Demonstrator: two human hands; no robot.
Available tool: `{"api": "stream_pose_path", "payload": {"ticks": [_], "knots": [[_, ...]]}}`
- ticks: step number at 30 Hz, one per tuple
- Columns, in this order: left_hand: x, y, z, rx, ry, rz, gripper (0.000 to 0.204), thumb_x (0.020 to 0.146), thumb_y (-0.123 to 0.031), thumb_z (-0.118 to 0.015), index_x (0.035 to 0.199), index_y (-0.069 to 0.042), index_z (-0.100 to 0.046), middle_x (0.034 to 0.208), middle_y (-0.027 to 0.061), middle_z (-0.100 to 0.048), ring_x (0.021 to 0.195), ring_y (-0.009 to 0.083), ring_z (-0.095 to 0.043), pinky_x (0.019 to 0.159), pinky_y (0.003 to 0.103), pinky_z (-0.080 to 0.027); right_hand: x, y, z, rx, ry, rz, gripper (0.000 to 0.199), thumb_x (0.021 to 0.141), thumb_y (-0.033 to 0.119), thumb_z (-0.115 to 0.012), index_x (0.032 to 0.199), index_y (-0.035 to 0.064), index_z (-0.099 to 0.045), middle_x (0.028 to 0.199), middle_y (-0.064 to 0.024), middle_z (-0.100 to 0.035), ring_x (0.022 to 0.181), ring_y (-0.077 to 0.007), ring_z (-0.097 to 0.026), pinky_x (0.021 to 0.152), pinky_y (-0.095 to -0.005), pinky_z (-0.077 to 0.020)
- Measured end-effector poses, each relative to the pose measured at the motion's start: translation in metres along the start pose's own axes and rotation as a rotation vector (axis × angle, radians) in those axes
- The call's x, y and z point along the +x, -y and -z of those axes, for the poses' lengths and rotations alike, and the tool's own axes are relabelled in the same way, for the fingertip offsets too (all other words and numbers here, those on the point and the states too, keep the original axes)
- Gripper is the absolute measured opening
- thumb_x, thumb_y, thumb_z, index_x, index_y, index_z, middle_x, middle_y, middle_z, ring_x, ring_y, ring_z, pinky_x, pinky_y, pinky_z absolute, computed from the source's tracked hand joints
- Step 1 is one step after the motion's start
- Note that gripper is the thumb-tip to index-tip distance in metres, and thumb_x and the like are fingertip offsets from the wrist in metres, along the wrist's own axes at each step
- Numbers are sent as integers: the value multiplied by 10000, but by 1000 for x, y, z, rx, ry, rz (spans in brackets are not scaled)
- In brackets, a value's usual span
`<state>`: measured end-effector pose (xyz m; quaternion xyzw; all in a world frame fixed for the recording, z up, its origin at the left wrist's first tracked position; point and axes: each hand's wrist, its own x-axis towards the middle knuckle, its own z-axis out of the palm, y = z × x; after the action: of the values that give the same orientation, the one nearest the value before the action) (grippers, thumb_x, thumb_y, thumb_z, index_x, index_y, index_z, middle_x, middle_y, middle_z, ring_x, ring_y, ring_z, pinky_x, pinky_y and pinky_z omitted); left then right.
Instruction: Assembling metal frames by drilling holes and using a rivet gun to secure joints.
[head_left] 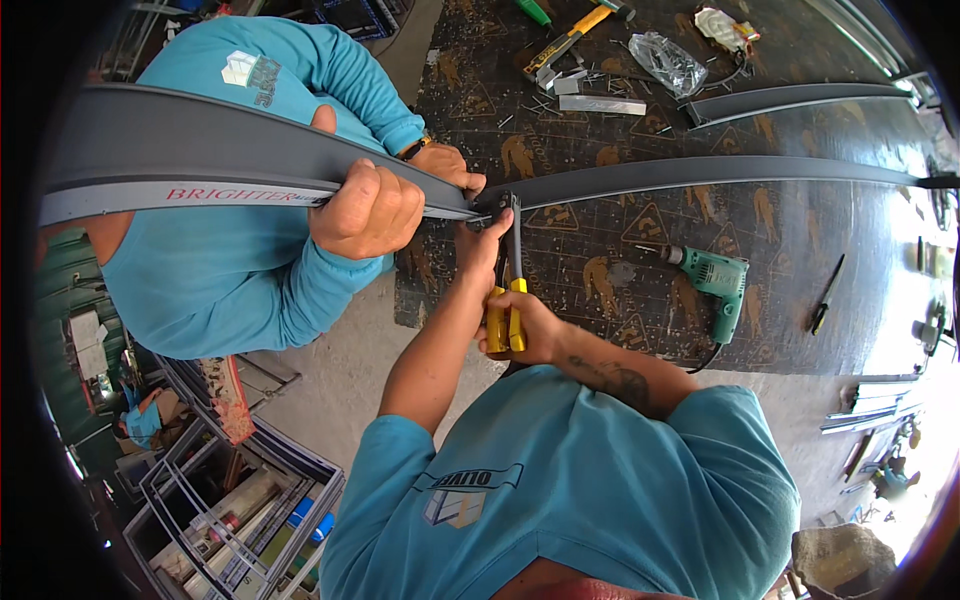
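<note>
A hand riveter with yellow grips stands almost upright at the table's near edge. My right hand is closed round its grips. Its dark head meets the joint between two grey metal profiles. My left hand is closed at that head, thumb laid along it, other fingers mostly hidden. One profile runs right across the table; the other, wider profile rises toward the left. A co-worker in a teal shirt grips the wider profile with one hand and touches near the joint with the other.
On the dark table lie a green drill, a thin pointed tool, a hammer, a plastic bag, metal offcuts and another grey profile. A rack of profiles stands at lower left.
</note>
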<state>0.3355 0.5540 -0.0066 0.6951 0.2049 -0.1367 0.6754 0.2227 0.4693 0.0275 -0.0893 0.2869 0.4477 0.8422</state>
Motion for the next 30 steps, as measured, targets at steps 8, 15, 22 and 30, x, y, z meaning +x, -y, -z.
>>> {"api": "stream_pose_path", "payload": {"ticks": [8,15,22,30], "knots": [[-12,-7,-5,-134,40,61,623,777,-146,-782,1271,-65,-410,868,85,-613,613,190,-613,517,312,-538,35,-27,12,-126,-290,317,121,862,123,-489,914,18,-518,700,-118,-544,581,-252,-576,511,-398,-501],[-11,-19,7,-41,171,216,418,813,-179,-753,1116,-78,-483,725,58,-612,539,158,-603,455,278,-483,-38,51,-1,-907,-266,160,257,807,196,-633,938,-23,-661,857,-144,-674,696,-233,-669,584,-316,-533],[-14,-13,9,-17,127,195,382,818,-208,-748,1099,-103,-511,738,34,-617,532,136,-596,428,270,-450,-20,14,12,-324,-30,-36,412,875,299,-560,1149,-8,-588,1062,-183,-647,941,-309,-653,760,-403,-544],[1,0,5,-71,111,191,389,770,-215,-795,1024,-44,-555,819,86,-626,568,181,-611,478,295,-510,59,-36,15,-118,-295,423,187,736,131,-597,904,48,-601,737,-87,-588,617,-224,-566,568,-347,-451]]}}
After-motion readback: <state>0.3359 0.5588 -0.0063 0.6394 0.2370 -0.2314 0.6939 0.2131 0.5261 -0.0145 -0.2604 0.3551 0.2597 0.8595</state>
